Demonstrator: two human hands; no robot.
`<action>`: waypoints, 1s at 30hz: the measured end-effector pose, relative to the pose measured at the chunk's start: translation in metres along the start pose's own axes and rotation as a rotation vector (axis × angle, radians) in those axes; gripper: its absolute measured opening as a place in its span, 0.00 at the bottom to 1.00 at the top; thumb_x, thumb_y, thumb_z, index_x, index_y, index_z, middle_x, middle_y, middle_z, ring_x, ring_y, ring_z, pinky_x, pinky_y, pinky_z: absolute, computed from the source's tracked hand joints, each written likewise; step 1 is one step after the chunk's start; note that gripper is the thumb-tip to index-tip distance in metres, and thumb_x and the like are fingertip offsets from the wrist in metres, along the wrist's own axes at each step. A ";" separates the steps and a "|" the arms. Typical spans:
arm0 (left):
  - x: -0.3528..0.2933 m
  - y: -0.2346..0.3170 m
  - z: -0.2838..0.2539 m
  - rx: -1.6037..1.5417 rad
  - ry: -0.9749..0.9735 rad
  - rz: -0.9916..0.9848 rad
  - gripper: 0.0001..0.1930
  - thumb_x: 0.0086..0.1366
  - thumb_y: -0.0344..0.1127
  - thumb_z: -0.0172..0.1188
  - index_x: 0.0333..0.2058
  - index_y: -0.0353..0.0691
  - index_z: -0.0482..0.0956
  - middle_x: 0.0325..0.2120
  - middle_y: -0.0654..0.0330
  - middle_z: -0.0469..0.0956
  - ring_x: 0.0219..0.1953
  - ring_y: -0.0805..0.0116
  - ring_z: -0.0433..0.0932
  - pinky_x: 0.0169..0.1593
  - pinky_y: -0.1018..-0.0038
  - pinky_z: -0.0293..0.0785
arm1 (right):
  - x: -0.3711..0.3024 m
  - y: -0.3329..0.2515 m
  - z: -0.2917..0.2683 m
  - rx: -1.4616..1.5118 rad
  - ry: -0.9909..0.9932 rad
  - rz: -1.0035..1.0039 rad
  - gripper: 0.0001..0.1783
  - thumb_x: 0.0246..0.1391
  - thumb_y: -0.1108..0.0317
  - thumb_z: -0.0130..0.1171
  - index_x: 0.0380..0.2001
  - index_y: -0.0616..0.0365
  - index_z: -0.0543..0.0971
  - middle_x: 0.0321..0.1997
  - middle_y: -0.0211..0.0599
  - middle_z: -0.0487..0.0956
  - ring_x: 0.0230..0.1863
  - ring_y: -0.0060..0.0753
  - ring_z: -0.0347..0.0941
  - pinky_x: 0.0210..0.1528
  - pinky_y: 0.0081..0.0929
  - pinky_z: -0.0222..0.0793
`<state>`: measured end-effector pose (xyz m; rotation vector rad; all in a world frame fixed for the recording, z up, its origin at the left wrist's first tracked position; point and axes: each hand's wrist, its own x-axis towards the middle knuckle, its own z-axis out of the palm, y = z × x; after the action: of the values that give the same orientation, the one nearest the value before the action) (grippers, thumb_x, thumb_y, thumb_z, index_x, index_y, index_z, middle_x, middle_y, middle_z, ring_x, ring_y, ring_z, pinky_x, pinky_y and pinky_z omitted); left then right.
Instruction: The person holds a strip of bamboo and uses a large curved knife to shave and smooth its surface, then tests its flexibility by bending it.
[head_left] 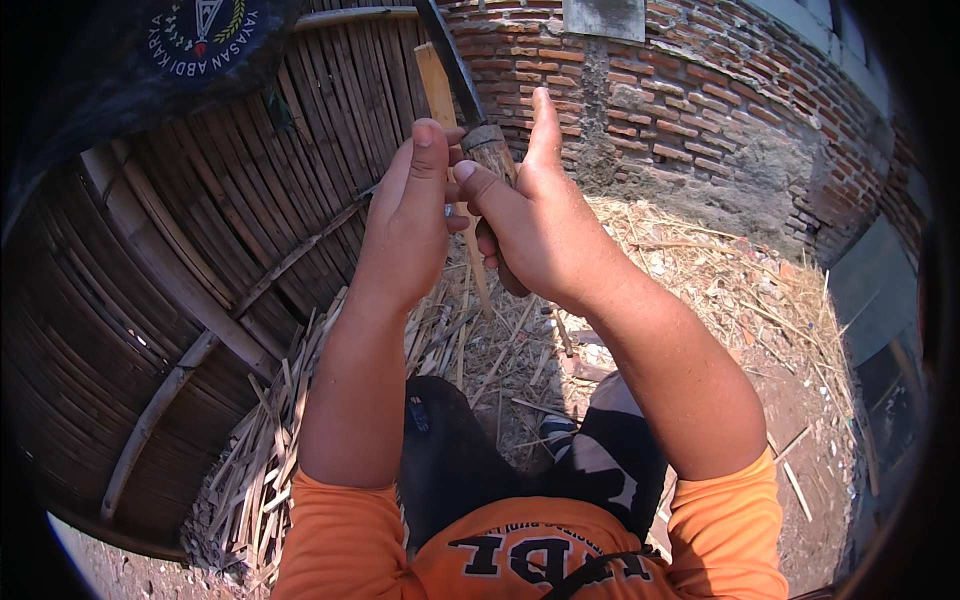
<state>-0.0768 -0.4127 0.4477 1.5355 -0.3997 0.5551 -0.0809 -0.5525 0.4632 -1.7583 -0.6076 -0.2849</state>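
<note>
In front of me my left hand (405, 225) is closed around a long, thin strip of pale wood or bamboo (436, 85), its thumb pointing up. The strip stands nearly upright, one end rising past the thumb and the other hanging below the fingers. My right hand (545, 225) grips a large knife with a round wooden handle (488, 150), one digit stretched upward. The dark knife blade (452, 65) points up and away, beside the strip. Both hands are close together, and some of their fingers are hidden.
A wall of bamboo slats (230, 200) with poles runs along the left. Ahead stands a brick wall (680, 110). Split strips (265, 460) lie heaped at the lower left, and shavings (680, 250) cover the ground ahead. A grey sheet (870, 290) leans at the right.
</note>
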 end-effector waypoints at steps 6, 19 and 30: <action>-0.020 -0.003 -0.043 0.020 0.079 -0.098 0.37 0.74 0.67 0.40 0.53 0.35 0.75 0.43 0.57 0.77 0.39 0.69 0.79 0.41 0.71 0.74 | -0.018 0.002 0.025 0.031 -0.040 -0.107 0.54 0.70 0.64 0.51 0.71 0.62 0.17 0.29 0.43 0.77 0.26 0.27 0.74 0.28 0.26 0.71; -0.058 0.002 -0.047 0.184 -0.041 -0.162 0.23 0.75 0.52 0.53 0.46 0.32 0.78 0.35 0.60 0.79 0.37 0.76 0.76 0.43 0.76 0.72 | -0.043 0.038 0.061 0.097 -0.188 -0.314 0.59 0.57 0.72 0.56 0.72 0.65 0.22 0.59 0.70 0.69 0.58 0.58 0.74 0.58 0.45 0.69; -0.095 0.016 -0.098 0.136 0.190 -0.402 0.19 0.75 0.44 0.43 0.48 0.35 0.74 0.28 0.62 0.72 0.24 0.73 0.72 0.28 0.74 0.73 | 0.048 0.139 0.122 -0.226 -0.146 -0.237 0.66 0.48 0.55 0.74 0.75 0.62 0.39 0.74 0.68 0.50 0.76 0.66 0.47 0.74 0.49 0.52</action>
<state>-0.1729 -0.3241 0.4052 1.6220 0.0962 0.4121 0.0191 -0.4477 0.3382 -1.9364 -0.9216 -0.4035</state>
